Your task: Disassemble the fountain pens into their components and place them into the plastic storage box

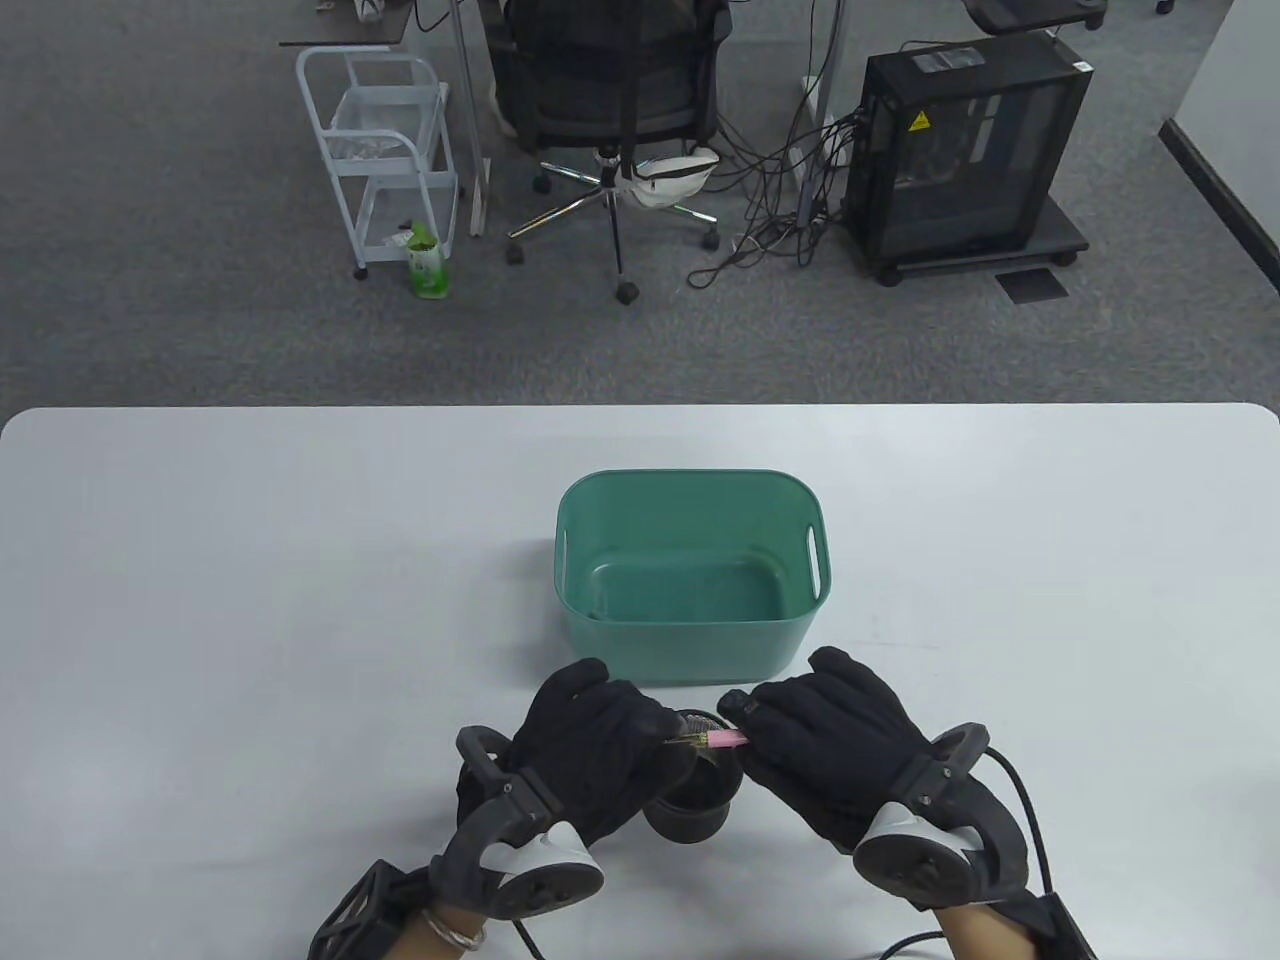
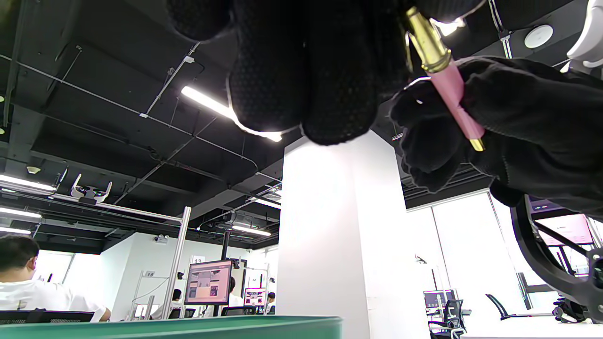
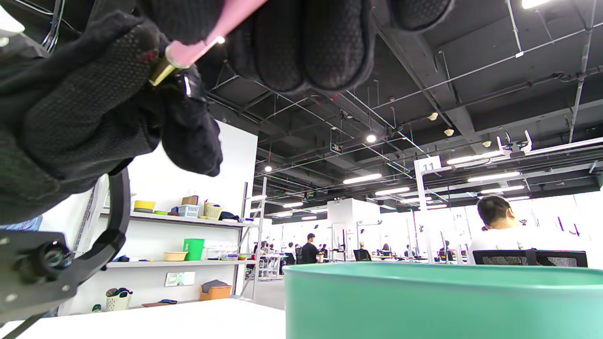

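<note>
**Two hands on one pink pen, box waiting behind**

Gripping from both ends, the two gloved hands hold a single fountain pen (image 1: pixel 722 740) level over a black cup (image 1: pixel 695 800) at the near edge of the table (image 1: pixel 200 560). The left hand (image 1: pixel 590 750) has its fingers curled round the gold metal end, and the right hand (image 1: pixel 830 740) pinches the pink barrel between thumb and fingers (the left wrist view shows the gold collar and a small gold tip at the barrel's far end). Each hand carries one tracker on its back, so two in all.

The black cup sits just under the pen, partly covered by the left hand; what lies inside it cannot be made out.

At twelve o'clock from the hands, just beyond the fingertips, stands one green plastic storage box (image 1: pixel 690 575) with a slot handle in each short side, two slots in all. Its visible floor shows nothing but green plastic, with no pen parts to be seen.

Farther off, past the table's far edge, the grey carpet holds one white wire trolley (image 1: pixel 385 150) at eleven o'clock, one black office chair (image 1: pixel 610 90) at twelve, and one black computer case (image 1: pixel 965 150) at one o'clock.
</note>
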The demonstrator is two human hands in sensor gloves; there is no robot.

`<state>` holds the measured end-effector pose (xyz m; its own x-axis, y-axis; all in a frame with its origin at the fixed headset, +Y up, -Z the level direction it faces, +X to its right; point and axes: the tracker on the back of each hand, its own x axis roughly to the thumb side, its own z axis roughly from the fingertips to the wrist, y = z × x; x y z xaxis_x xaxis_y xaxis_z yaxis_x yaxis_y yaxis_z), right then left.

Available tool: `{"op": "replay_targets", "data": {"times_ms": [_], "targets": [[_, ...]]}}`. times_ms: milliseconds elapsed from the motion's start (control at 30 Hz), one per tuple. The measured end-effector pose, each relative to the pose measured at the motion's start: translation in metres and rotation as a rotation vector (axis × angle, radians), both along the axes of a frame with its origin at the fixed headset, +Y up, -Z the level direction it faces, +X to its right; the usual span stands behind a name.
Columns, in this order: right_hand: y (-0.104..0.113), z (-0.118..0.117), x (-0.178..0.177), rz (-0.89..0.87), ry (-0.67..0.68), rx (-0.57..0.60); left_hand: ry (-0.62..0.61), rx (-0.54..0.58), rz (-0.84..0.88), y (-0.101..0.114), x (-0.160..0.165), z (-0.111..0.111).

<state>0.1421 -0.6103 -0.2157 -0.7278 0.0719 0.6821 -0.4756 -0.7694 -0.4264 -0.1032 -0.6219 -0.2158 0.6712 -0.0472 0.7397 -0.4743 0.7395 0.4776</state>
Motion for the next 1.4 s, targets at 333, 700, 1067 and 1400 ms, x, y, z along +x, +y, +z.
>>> {"op": "replay_targets", "data": {"times_ms": [333, 700, 1067, 1400], "targets": [[0.0002, -0.0006, 0.0008, -0.001, -0.005, 0.000, -0.001, -0.018, -0.029, -0.0005, 0.0000, -0.0004], [0.0003, -0.0016, 0.0017, -0.001, -0.008, -0.001, 0.002, 0.005, -0.043, -0.0007, 0.0022, 0.0018], [0.0005, -0.0012, 0.0018, -0.001, -0.009, 0.002, 0.006, -0.002, -0.040, -0.0008, 0.0025, 0.0014], [0.0003, -0.0007, 0.0016, -0.002, -0.006, 0.002, 0.003, -0.002, -0.030, -0.0008, 0.0019, 0.0009]]}}
